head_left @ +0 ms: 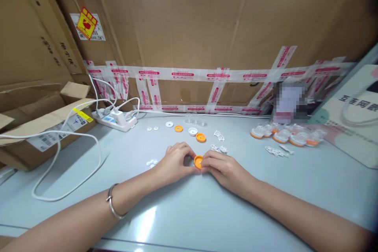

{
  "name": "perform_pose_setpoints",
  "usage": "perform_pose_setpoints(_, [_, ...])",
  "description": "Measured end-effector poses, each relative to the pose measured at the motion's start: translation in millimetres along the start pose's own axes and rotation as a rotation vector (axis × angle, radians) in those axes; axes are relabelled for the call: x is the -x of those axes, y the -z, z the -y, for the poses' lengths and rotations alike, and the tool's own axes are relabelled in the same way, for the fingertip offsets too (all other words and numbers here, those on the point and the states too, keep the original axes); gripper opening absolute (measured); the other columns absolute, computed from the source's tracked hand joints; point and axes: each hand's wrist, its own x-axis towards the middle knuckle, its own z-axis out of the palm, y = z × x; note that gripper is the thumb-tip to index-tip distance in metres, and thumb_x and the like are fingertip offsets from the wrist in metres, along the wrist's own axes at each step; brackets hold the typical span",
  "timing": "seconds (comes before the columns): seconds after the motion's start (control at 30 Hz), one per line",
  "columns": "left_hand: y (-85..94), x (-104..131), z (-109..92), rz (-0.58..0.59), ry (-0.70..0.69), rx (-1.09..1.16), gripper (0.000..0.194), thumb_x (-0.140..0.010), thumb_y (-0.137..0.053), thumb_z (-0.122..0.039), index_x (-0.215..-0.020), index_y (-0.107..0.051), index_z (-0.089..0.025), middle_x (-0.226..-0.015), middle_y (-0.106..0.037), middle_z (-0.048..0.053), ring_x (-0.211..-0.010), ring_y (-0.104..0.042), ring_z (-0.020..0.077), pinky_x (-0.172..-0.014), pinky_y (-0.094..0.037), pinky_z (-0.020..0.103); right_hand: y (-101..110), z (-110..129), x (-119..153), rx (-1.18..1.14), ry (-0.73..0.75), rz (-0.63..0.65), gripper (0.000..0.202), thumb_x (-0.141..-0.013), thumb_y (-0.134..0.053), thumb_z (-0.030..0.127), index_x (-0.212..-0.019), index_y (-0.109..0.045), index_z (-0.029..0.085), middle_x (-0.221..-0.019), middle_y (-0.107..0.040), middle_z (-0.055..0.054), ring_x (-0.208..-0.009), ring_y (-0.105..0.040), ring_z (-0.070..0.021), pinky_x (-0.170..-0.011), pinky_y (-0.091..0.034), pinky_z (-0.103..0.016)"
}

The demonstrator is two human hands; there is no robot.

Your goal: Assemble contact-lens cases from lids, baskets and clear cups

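Note:
Near the middle of the table, my left hand (177, 159) pinches a round orange plastic base (197, 160) between thumb and fingers. The base is shallow and dish-shaped, with a raised rim. From the other side my right hand (224, 167) is closed, its fingertips over the right part of the dish. A small white speck shows at those fingertips; what they pinch is hidden. Just beyond lie another orange base (201, 138), a white ring (193, 131), an orange disc (178, 128) and a white disc (169, 124). Thin white cut-out parts (219, 136) lie close to my right hand.
Small white wheels (151, 163) are left of my left hand. Clear domes (195, 119) stand at the back. Several clear-topped orange pieces (291, 136) and white parts (276, 151) lie right. A power strip (116, 120), white cable (99, 153) and open carton (44, 126) occupy the left.

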Motion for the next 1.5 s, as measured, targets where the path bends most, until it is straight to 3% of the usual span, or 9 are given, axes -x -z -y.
perform_pose_setpoints(0.2, [0.4, 0.1, -4.2, -0.012, -0.017, -0.014, 0.033, -0.069, -0.064, -0.049, -0.087, -0.062, -0.021, -0.092, -0.059, 0.002, -0.091, -0.052, 0.0216, -0.084, -0.036, 0.037, 7.6, 1.8, -4.5, -0.197, -0.139, 0.024, 0.013, -0.084, -0.051, 0.021, -0.080, -0.064, 0.020, -0.084, -0.062, -0.004, -0.078, -0.058, -0.0138, -0.074, -0.046, -0.027])
perform_pose_setpoints(0.47, [3.2, -5.3, 1.5, 0.006, 0.074, 0.252, 0.029, -0.066, -0.069, -0.042, -0.084, -0.065, -0.019, -0.091, -0.062, 0.003, -0.084, -0.056, 0.0179, -0.076, -0.042, 0.028, 23.0, -0.7, -11.0, -0.539, -0.619, -0.223, 0.026, -0.074, -0.060, 0.042, -0.080, -0.064, 0.017, -0.076, -0.064, -0.003, -0.071, -0.058, -0.0140, -0.071, -0.047, -0.029])
perform_pose_setpoints(0.6, [9.0, -6.3, -2.6, -0.041, 0.066, 0.335, 0.025, -0.068, -0.068, -0.038, -0.084, -0.064, -0.019, -0.093, -0.063, 0.002, -0.088, -0.056, 0.0175, -0.081, -0.041, 0.029, 20.9, 6.1, -9.3, -0.954, -0.755, -0.162, 0.028, -0.076, -0.062, 0.040, -0.090, -0.064, 0.016, -0.081, -0.066, -0.003, -0.078, -0.061, -0.0127, -0.082, -0.046, -0.029])
perform_pose_setpoints(0.73, [9.3, -5.5, -7.8, -0.104, -0.044, 0.351, 0.022, -0.070, -0.068, -0.030, -0.089, -0.063, -0.019, -0.097, -0.061, 0.003, -0.094, -0.055, 0.0170, -0.087, -0.040, 0.030, 15.9, 14.4, -6.0, -1.434, -0.837, -0.036, 0.024, -0.080, -0.060, 0.033, -0.093, -0.064, 0.014, -0.090, -0.068, -0.007, -0.090, -0.063, -0.0147, -0.093, -0.044, -0.032])
perform_pose_setpoints(0.83, [6.0, -5.3, -10.0, -0.163, -0.129, 0.311, 0.025, -0.070, -0.069, -0.028, -0.093, -0.063, -0.020, -0.097, -0.059, 0.004, -0.095, -0.055, 0.0175, -0.089, -0.040, 0.031, 11.6, 16.2, -3.5, -1.594, -0.884, -0.090, 0.021, -0.079, -0.062, 0.026, -0.094, -0.065, 0.012, -0.090, -0.068, -0.008, -0.090, -0.064, -0.0143, -0.094, -0.043, -0.031])
perform_pose_setpoints(1.03, [1.8, -5.2, -13.8, -0.177, -0.148, 0.146, 0.026, -0.072, -0.068, -0.031, -0.096, -0.062, -0.023, -0.100, -0.059, 0.005, -0.098, -0.053, 0.0213, -0.090, -0.039, 0.039, 5.6, 14.3, 0.3, -1.711, -0.918, -0.165, 0.016, -0.078, -0.063, 0.023, -0.092, -0.066, 0.015, -0.091, -0.068, -0.005, -0.087, -0.064, -0.0116, -0.087, -0.047, -0.025])
perform_pose_setpoints(1.2, [0.8, -2.2, -15.7, -0.197, -0.202, 0.138, 0.046, -0.071, -0.068, -0.034, -0.113, -0.053, -0.025, -0.111, -0.057, 0.006, -0.104, -0.051, 0.0219, -0.091, -0.040, 0.038, 6.9, 14.9, -0.9, -1.692, -0.892, -0.180, 0.014, -0.075, -0.066, 0.023, -0.086, -0.068, 0.015, -0.088, -0.067, -0.004, -0.083, -0.063, -0.0102, -0.086, -0.047, -0.022])
perform_pose_setpoints(1.33, [0.9, -0.2, -18.0, -0.224, -0.272, 0.109, 0.033, -0.079, -0.061, -0.027, -0.111, -0.054, -0.024, -0.104, -0.059, 0.005, -0.098, -0.054, 0.0183, -0.088, -0.042, 0.033, 5.8, 13.6, -0.5, -1.660, -0.862, -0.211, 0.016, -0.073, -0.068, 0.023, -0.087, -0.069, 0.015, -0.087, -0.068, -0.004, -0.086, -0.063, -0.0112, -0.091, -0.044, -0.024])
perform_pose_setpoints(1.5, [1.1, 1.0, -21.7, -0.251, -0.244, 0.076, 0.025, -0.078, -0.062, -0.027, -0.101, -0.055, -0.021, -0.093, -0.061, 0.003, -0.090, -0.055, 0.0176, -0.083, -0.042, 0.033, 2.8, 11.5, 1.6, -1.621, -0.877, -0.244, 0.014, -0.070, -0.071, 0.023, -0.082, -0.071, 0.016, -0.081, -0.069, -0.003, -0.083, -0.063, -0.0106, -0.090, -0.045, -0.023])
